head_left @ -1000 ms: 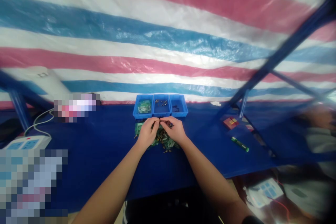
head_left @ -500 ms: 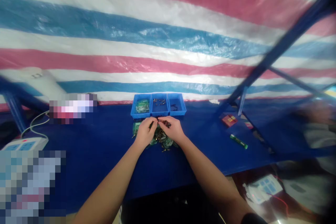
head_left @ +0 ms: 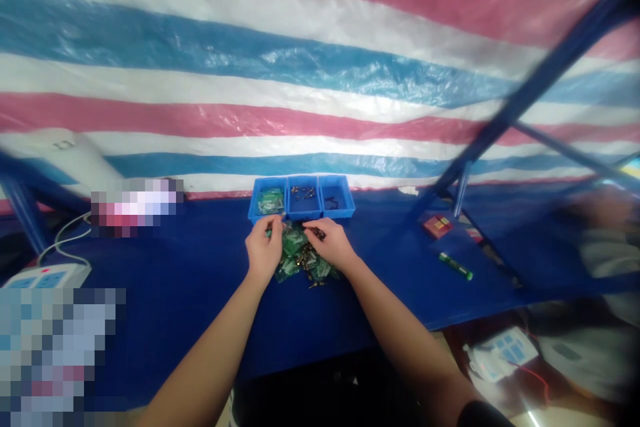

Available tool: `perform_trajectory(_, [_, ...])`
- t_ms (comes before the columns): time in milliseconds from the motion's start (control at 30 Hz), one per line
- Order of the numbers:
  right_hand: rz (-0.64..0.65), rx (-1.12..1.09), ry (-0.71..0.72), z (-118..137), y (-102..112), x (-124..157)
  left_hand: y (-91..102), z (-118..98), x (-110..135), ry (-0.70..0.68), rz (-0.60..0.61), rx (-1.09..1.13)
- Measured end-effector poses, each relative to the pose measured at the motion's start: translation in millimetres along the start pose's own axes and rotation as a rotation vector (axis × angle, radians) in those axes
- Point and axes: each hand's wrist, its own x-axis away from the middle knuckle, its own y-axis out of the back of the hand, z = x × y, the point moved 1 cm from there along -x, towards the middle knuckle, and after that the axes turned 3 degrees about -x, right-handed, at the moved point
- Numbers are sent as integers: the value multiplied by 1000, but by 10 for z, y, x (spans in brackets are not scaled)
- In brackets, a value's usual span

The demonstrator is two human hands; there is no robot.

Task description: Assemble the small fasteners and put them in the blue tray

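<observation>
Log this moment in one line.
left hand: by front of left blue bin | right hand: over green board pile, dark parts at fingers | middle bin: metal pieces

Both forearms (head_left: 210, 340) forward, left hand (head_left: 265, 247) and right hand (head_left: 332, 243) apart, fingers (head_left: 273, 221) in a curl.

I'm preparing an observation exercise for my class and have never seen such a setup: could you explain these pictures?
There is no machine: a person works with two bare hands, and one camera worn on the head looks forward and down at them. On the blue table, the left tray holds green pieces, the middle tray small metallic parts, the right tray dark pieces. Before them lies a mixed pile. The left hand is near the left tray; the right hand is above the pile's right side. What either hand holds is too small to tell.
</observation>
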Motion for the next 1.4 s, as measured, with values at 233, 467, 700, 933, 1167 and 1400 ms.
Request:
perform_trajectory(233, [77, 183, 15, -71, 16, -7, 140, 112, -161, 33, -202, -239])
perform_trajectory(467, [-73, 51, -40, -58, 64, -15, 131, -17, -44, -103, -233, -239])
perform_trajectory(700, [-60, -233, 40, 132, 28, 21, -12, -96, 128, -492, 166, -140])
perform_trajectory(933, [-141, -228, -84, 70, -16, 21, -25, -92, 101, -426, 241, -154])
perform_trajectory(1167, [-45, -458, -153, -23, -47, -18, -29, -129, 122, -353, 247, -158])
perform_trajectory(1400, [-3, 79, -42, -99, 67, -23, -34, -120, 100, -359, 242, -166])
